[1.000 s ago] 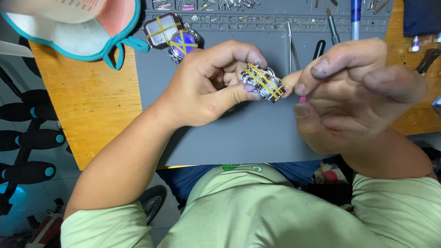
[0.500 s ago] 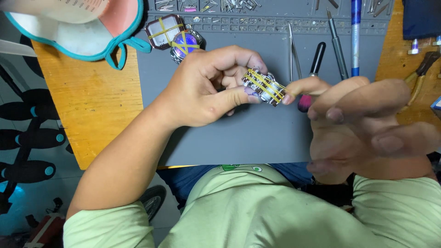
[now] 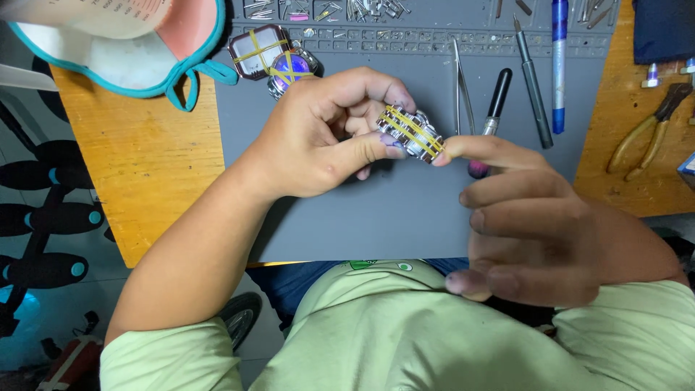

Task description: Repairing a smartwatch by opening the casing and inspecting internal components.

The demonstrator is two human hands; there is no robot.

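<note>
Watch bracelet (image 3: 411, 132): silver metal links, bound by yellow bands.
Left hand (image 3: 326, 141): fingers closed, gripping bracelet.
Right hand (image 3: 536, 224): at 4 o'clock, fingertip touching the bracelet, fingers loosely curled.

Tweezers (image 3: 459, 87), blue pen (image 3: 558, 65), pliers (image 3: 649, 130)

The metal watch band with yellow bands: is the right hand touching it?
Touching. The head view shows the right hand with its index fingertip pressed against the end of the watch band, no gap visible.
</note>
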